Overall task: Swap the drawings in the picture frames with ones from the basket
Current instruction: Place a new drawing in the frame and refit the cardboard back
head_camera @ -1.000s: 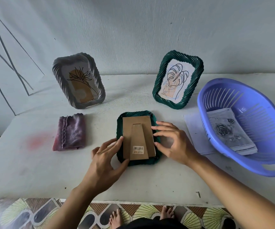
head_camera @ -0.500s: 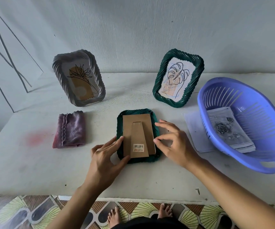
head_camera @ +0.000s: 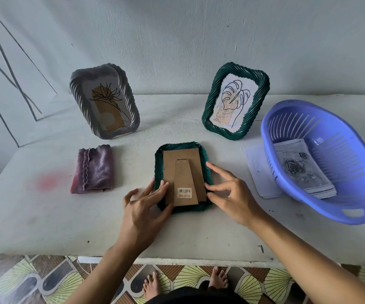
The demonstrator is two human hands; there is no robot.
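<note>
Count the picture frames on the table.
3: a grey wavy frame standing back left, a green woven frame standing back right, a second green frame face down at centre.

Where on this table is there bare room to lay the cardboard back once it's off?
Bare table lies between the purple cloth and the face-down frame, in front of the cloth around the red stain, and between the grey frame and standing green frame. The right is crowded: loose sheet, basket and right hand.
</note>
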